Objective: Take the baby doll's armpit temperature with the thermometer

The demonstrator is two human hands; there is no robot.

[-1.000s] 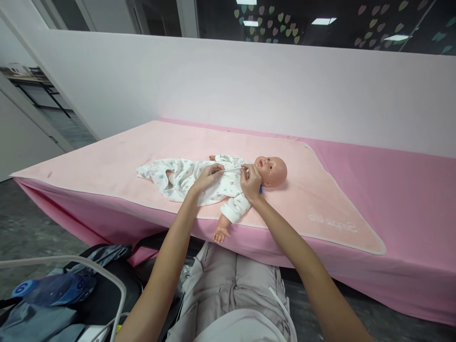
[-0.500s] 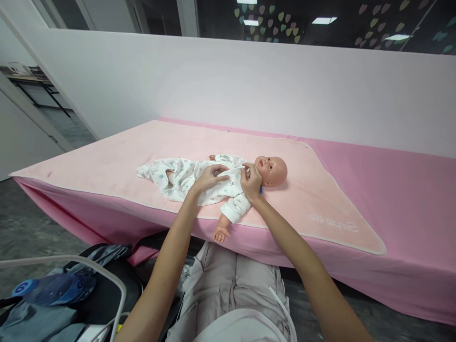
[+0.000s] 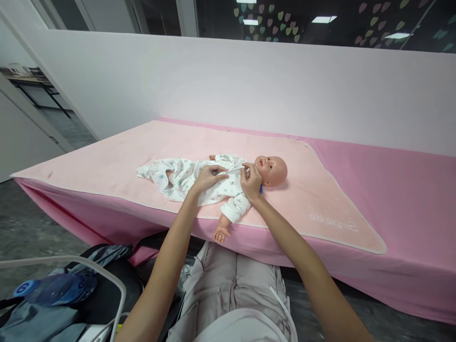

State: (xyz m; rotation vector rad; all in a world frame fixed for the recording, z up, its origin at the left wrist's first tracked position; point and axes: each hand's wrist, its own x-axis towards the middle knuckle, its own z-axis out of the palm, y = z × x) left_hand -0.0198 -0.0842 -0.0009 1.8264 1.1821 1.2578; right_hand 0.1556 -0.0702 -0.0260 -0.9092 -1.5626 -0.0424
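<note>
The doll's hand (image 3: pixel 221 233) passes the desk (image 3: pixel 402 199) edge; your right hand (image 3: pixel 250 181) pinches its white printed suit (image 3: pixel 214 194), left hand (image 3: pixel 207 178) grip unclear.

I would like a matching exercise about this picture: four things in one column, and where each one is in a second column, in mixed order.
1. right hand
2. bottle
3. doll
4. left hand

A. lying on the pale pink mat
B. over the garment's middle
C. at the garment's neck end
D. at the picture's lower left

Pairs: 1-C, 2-D, 3-A, 4-B
</note>
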